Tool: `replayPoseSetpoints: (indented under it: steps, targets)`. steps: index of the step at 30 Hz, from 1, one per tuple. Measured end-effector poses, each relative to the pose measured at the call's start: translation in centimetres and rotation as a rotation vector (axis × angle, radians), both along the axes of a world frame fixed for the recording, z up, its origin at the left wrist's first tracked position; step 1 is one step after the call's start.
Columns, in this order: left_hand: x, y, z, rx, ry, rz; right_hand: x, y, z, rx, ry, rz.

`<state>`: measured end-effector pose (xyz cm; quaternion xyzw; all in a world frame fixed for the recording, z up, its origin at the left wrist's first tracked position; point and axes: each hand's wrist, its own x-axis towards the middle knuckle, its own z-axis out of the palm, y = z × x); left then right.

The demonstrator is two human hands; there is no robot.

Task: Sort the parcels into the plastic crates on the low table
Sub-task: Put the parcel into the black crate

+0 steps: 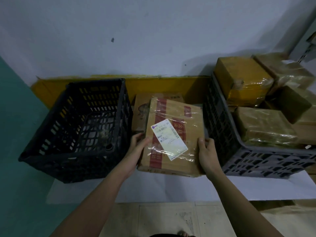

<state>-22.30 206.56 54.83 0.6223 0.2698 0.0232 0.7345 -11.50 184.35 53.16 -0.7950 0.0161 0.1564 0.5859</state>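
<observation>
A brown cardboard parcel with red print, clear tape and a white shipping label sits between two crates on the low white table. My left hand grips its near left edge and my right hand grips its near right corner. To the left stands a black plastic crate with nothing visible inside. To the right a grey plastic crate holds several taped brown parcels. Another cardboard parcel lies partly hidden under and behind the held one.
A flattened yellow cardboard sheet leans against the pale wall behind the crates. More wrapped parcels are piled at the far right. A teal wall borders the left. Tiled floor lies below the table's front edge.
</observation>
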Motion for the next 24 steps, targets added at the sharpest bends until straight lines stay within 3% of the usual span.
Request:
replayPoseSetpoints:
  steps: [7,12,24]
  targets:
    - [4.4,1.5,7.3,0.021,-0.13,-0.03,5.0,2.3,7.4,0.148,-0.126,0.086]
    - [5.8,3.7,11.1,0.082,-0.201,0.184,7.5,5.2,11.3,0.199,-0.257,0.209]
    - [1.3,11.4,16.4,0.211,-0.246,0.484,6.3,15.1,15.4,0.234,-0.243,0.512]
